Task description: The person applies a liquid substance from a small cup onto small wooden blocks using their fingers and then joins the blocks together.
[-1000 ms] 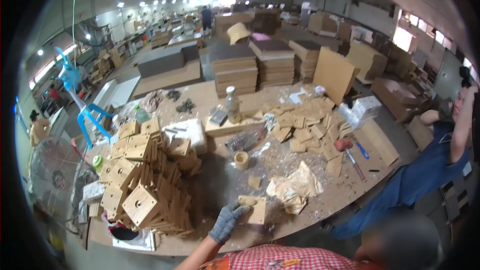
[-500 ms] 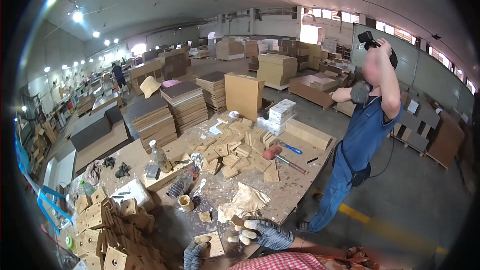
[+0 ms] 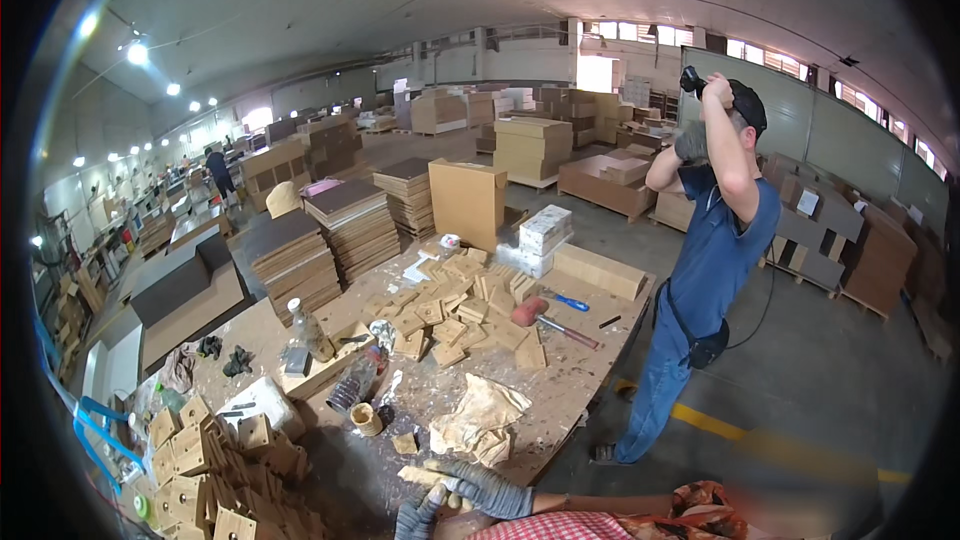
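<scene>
My left hand (image 3: 416,516), in a grey striped glove, is closed on a pale wooden block (image 3: 424,477) at the bottom middle. The block is tilted so that mostly its edge shows. My right hand (image 3: 488,490), gloved alike with cream fingertips, is closed against the block from the right; whatever lies in its fingers is hidden. Just beyond the hands lie a crumpled cream cloth (image 3: 480,420) and a small wood scrap (image 3: 405,443). A round cup-like container (image 3: 366,419) and a clear plastic bottle (image 3: 350,387) are farther left.
Drilled wooden blocks are heaped at the near left (image 3: 195,460) and mid-table (image 3: 455,315). A red-headed mallet (image 3: 530,311) and a blue-handled tool (image 3: 571,303) lie right of the middle heap. A co-worker (image 3: 725,230) stands beyond the table's right edge, arms raised. Board stacks (image 3: 345,225) rise behind.
The wooden block has been tilted up from facing me, and my two hands have come together around it. The small brown piece in my right hand is now hidden. My view has shifted slightly.
</scene>
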Demonstrator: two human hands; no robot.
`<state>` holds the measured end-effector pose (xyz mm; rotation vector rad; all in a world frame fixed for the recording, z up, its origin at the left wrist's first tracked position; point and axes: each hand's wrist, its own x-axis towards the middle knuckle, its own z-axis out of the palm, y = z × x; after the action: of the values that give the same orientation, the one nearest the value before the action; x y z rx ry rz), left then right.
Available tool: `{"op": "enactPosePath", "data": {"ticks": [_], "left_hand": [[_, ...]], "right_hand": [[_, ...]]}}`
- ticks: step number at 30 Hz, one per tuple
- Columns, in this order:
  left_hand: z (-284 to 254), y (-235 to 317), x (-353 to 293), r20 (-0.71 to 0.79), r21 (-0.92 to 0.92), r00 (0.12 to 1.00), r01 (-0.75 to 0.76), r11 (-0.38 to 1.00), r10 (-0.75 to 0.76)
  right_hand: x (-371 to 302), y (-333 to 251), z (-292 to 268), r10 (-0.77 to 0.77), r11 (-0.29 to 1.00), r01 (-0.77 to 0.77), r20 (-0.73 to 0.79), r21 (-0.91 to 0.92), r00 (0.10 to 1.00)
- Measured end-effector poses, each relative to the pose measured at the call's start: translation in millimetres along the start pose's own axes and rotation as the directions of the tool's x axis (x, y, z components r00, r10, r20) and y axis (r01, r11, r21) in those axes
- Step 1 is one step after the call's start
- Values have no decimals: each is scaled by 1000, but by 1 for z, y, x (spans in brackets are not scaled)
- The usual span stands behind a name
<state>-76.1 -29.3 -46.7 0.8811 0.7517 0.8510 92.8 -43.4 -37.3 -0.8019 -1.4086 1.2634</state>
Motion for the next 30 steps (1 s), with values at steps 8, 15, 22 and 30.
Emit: {"op": "enactPosePath", "data": {"ticks": [8,15,22,30], "left_hand": [[4,-9,15,-4,-29,999,42,999,-42],[6,-13,22,-25,-68,999,33,997,-35],[8,-17,28,-71,-106,997,-2,994,-5],[1,-17,33,-237,-176,966,-147,973,103]], "right_hand": [[4,12,-8,-192,902,164,-33,-400,981],[-4,-2,-15,337,934,-339,-43,-113,941],[-5,17,-22,226,930,-226,-34,-289,974],[8,4,-34,193,837,-140,46,-528,980]]}}
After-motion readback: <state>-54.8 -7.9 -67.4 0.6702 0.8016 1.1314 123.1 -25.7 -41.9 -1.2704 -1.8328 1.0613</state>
